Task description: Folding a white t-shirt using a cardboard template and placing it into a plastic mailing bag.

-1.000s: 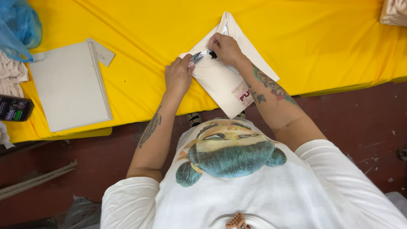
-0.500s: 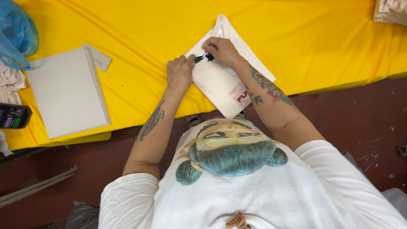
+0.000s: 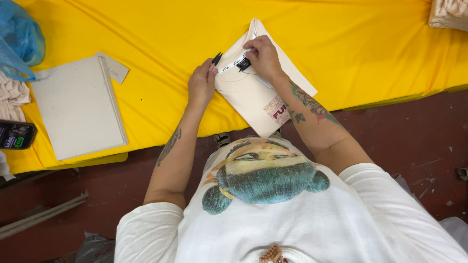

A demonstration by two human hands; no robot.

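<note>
We find a folded cream garment [image 3: 253,95] lying on the yellow-covered tabletop [image 3: 370,53], near its front edge and directly ahead of the person. The garment sits at an angle, its neckline end pointing away from the person, with a red and pink printed patch near the edge closest to the body.

We note the left hand [image 3: 201,85] resting at the left edge of the garment, fingers closed around a small black tool [image 3: 216,59] whose tip projects above the knuckles. We cannot tell what kind of tool it is.

We observe the right hand [image 3: 263,57] placed on the neckline area, fingertips pinching a small dark tag [image 3: 244,64] against the fabric. A thin strip of printed band runs between the two hands along the collar.

To the left on the tabletop we record a grey cardboard sheet [image 3: 75,107] with a small paper card [image 3: 115,70] touching its upper corner. A blue plastic bag [image 3: 19,39] lies at the far left edge, and a dark phone [image 3: 15,135] sits below it. A pile of pale fabric [image 3: 451,13] occupies the far right corner.
</note>
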